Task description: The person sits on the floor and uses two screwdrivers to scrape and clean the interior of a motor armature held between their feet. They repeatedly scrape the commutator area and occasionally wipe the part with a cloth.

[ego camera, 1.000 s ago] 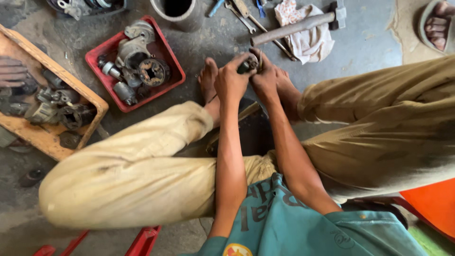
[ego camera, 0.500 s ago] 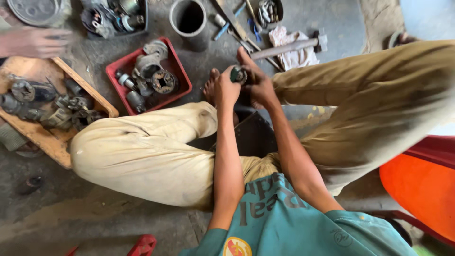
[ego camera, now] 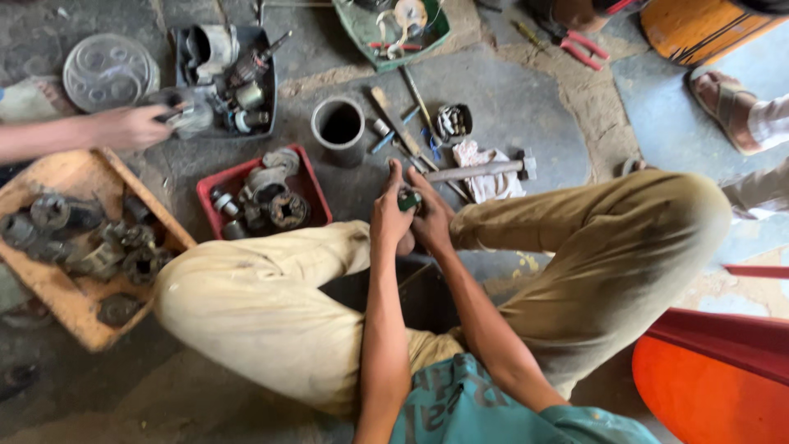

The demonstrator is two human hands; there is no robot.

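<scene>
Gripping a small dark-green part [ego camera: 408, 200] between them, the left hand [ego camera: 389, 215] and right hand [ego camera: 431, 219] clench around it — mostly hidden, so its long axis cannot be told.

Soft daylight, sharp centre, wide-angle edge distortion.

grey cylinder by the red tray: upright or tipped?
Upright. The grey cylinder stands on the floor with its round open mouth facing the camera, dark inside, beside the red tray.
</scene>
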